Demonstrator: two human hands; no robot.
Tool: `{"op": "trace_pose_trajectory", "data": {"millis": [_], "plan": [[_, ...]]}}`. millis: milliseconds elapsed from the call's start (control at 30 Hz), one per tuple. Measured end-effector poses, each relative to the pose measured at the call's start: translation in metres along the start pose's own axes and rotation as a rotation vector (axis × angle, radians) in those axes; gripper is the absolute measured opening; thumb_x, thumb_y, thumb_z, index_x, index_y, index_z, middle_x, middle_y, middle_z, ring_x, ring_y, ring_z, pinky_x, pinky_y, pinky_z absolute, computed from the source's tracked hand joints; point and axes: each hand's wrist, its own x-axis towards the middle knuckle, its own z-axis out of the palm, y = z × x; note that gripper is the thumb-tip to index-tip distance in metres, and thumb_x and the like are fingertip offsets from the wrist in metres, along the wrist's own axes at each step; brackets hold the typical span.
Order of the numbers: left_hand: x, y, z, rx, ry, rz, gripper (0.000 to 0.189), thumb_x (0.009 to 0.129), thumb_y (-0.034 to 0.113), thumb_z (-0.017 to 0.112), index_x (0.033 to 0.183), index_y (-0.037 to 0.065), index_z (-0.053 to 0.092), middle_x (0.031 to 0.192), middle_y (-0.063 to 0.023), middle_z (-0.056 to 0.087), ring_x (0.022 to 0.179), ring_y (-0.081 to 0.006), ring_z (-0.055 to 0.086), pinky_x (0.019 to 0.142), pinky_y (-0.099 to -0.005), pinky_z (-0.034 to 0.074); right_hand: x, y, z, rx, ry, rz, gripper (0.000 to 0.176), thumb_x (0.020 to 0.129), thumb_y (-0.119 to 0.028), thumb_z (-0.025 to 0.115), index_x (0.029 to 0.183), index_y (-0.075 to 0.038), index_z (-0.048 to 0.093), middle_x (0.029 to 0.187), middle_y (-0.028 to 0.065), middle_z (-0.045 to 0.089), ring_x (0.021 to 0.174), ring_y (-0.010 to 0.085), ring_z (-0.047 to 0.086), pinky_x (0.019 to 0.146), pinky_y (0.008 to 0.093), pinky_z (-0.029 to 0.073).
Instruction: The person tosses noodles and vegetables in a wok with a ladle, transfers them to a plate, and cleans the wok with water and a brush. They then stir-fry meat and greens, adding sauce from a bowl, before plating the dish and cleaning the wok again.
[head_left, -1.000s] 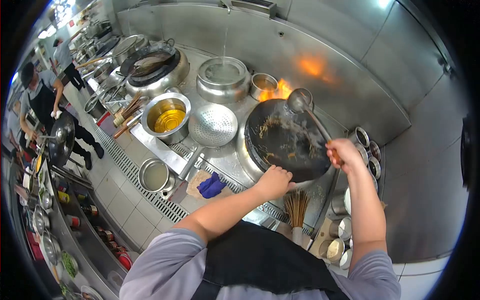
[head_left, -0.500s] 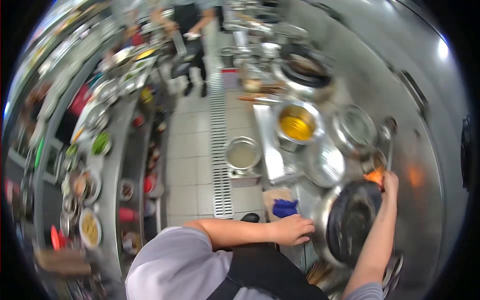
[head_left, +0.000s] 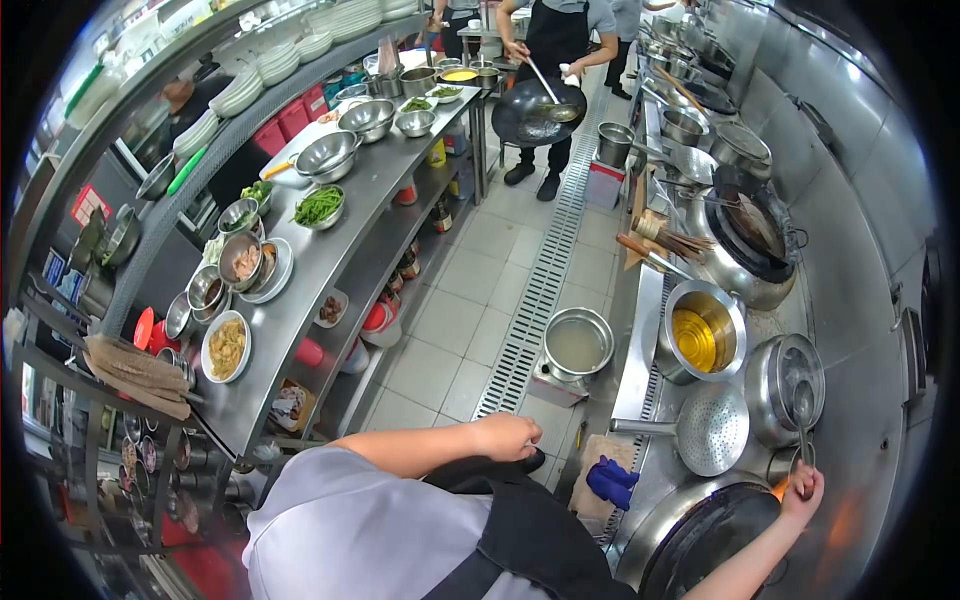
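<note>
My right hand point(head_left: 803, 495) is closed round the handle of a metal ladle point(head_left: 803, 405), whose bowl points away from me over a lidded steel pot point(head_left: 772, 400). Below this hand lies a large black wok point(head_left: 700, 550) on a round steel burner ring, partly cut off by the frame. Orange flame point(head_left: 781, 488) shows beside the wok's far edge. My left hand point(head_left: 508, 438) hovers in front of my apron with its fingers curled in, and I see nothing in it. A blue cloth point(head_left: 611, 482) rests on a tan towel point(head_left: 590, 505) to its right.
A perforated strainer point(head_left: 712, 430) and a pot of yellow oil point(head_left: 700, 335) stand beyond the wok. A pot of cloudy liquid point(head_left: 578, 345) stands low by the floor drain. Food bowls line the left counter point(head_left: 300, 265). Ahead, a person holds another wok point(head_left: 535, 115).
My view has swung left and sharpened. My left hand has drawn back from beside the wok and its fingers have curled. The right hand still grips the ladle.
</note>
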Motion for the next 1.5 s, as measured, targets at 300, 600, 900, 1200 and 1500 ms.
{"op": "trace_pose_trajectory", "data": {"millis": [300, 600, 900, 1200, 1500], "plan": [[0.052, 0.029, -0.019, 0.127, -0.025, 0.142, 0.029, 0.085, 0.028, 0.057, 0.104, 0.006, 0.058, 0.103, -0.0138, 0.061, 0.091, -0.0345, 0.061, 0.081, -0.044, 0.048, -0.216, 0.023, -0.035, -0.138, -0.273, 0.006, 0.038, 0.088, -0.006, 0.046, 0.12, 0.014, 0.04, 0.079, 0.0048, 0.047, 0.047, 0.0083, 0.039, 0.038, 0.0234, 0.03], [0.075, 0.053, -0.004, 0.153, -0.164, 0.282, 0.028, 0.084, 0.028, 0.057, 0.102, 0.007, 0.059, 0.101, -0.0134, 0.061, 0.09, -0.0346, 0.061, 0.079, -0.0447, 0.048, -0.334, 0.069, -0.088, -1.334, 0.653, 0.062, 0.036, 0.085, -0.004, 0.046, 0.119, 0.007, 0.045, 0.07, 0.0029, 0.045, 0.042, 0.0086, 0.037, 0.036, 0.0244, 0.029], [0.072, 0.032, 0.011, 0.113, -0.152, 0.262, 0.027, 0.086, 0.029, 0.057, 0.099, 0.005, 0.06, 0.096, -0.0149, 0.062, 0.087, -0.0336, 0.061, 0.077, -0.0419, 0.049, -0.296, 0.09, -0.048, -1.224, 0.655, -0.513, 0.042, 0.083, -0.003, 0.047, 0.125, 0.0, 0.044, 0.062, 0.001, 0.045, 0.036, 0.0089, 0.039, 0.031, 0.0232, 0.032], [0.047, -0.002, 0.002, 0.024, -0.139, 0.055, 0.027, 0.083, 0.028, 0.06, 0.092, 0.003, 0.064, 0.096, -0.0182, 0.063, 0.087, -0.0346, 0.061, 0.077, -0.0406, 0.05, -0.022, 0.066, 0.037, -1.234, 0.559, -0.482, 0.007, 0.078, -0.007, 0.052, 0.08, -0.001, 0.056, 0.057, 0.0038, 0.049, 0.038, 0.0123, 0.044, 0.035, 0.0309, 0.032], [0.021, -0.051, 0.02, -0.019, -0.142, -0.22, 0.029, 0.083, 0.028, 0.061, 0.097, 0.003, 0.064, 0.101, -0.0193, 0.063, 0.091, -0.0338, 0.062, 0.079, -0.0412, 0.05, -0.001, 0.054, 0.055, 0.019, 0.102, -0.007, 0.019, 0.08, -0.008, 0.051, 0.088, 0.007, 0.044, 0.066, 0.0016, 0.048, 0.048, 0.0082, 0.046, 0.039, 0.0208, 0.031]]}}
